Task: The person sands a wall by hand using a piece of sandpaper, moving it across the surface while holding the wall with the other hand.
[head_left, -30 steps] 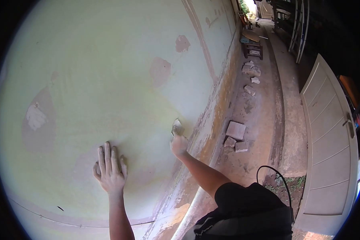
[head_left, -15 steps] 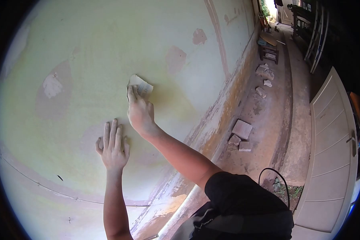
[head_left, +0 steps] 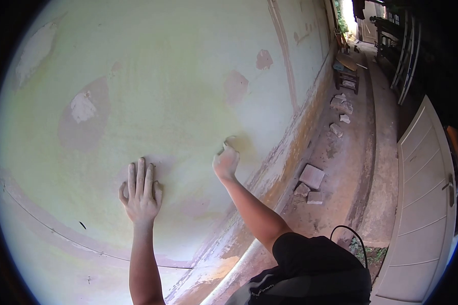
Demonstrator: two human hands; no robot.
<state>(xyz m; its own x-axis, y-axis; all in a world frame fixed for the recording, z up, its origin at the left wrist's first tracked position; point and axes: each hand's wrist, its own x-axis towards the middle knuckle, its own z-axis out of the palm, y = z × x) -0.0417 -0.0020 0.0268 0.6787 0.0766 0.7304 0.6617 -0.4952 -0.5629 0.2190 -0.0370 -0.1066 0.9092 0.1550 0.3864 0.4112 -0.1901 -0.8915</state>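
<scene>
Support is seemingly taken: empty left hand point(head_left: 141, 198) spread on pale-green painted wall point(head_left: 163, 117); right hand point(head_left: 226, 159) curled there, contents unclear.

On the floor point(head_left: 343, 170) we see a square slab point(head_left: 312, 176), two smaller chunks point(head_left: 314, 197) just beside it, and rubble point(head_left: 342, 105) farther off, near what looks like a stool point(head_left: 348, 83). To our right stands a pale door point(head_left: 417, 218).

a worn floor point(head_left: 341, 162) stretches from two o'clock to four, bearing a square slab point(head_left: 312, 176) and two broken chunks point(head_left: 314, 197) just past three, pale stones point(head_left: 342, 105) before three, a dark stand point(head_left: 347, 77) at two
</scene>
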